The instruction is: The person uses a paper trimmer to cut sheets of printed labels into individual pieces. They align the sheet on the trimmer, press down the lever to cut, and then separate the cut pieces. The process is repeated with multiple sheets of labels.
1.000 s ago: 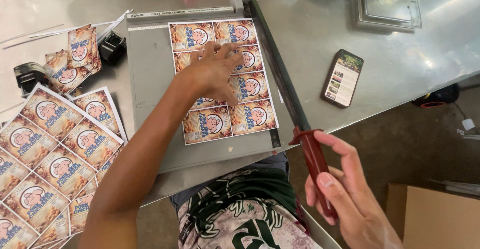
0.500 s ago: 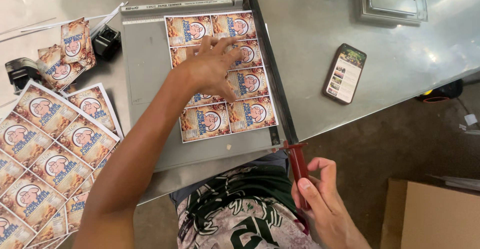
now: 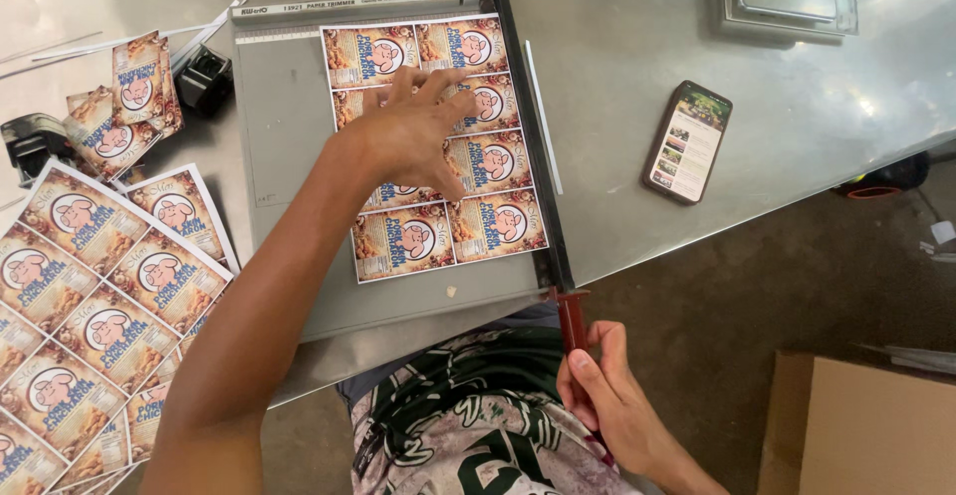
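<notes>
Left hand [image 3: 413,131] presses flat, fingers spread, on the label sheet [image 3: 438,146]; right hand [image 3: 607,395] wraps its grip around the trimmer handle [image 3: 572,322].

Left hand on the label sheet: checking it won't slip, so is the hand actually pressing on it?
Touching. The head view shows the left hand spread flat on the printed label sheet, its fingers lying across the labels.

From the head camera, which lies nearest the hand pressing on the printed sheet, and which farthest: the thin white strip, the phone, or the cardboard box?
Measured from the left hand:
1. White strip, just right of the cutter blade.
2. Phone, farther right on the metal table.
3. Cardboard box, on the floor, lower right.
</notes>
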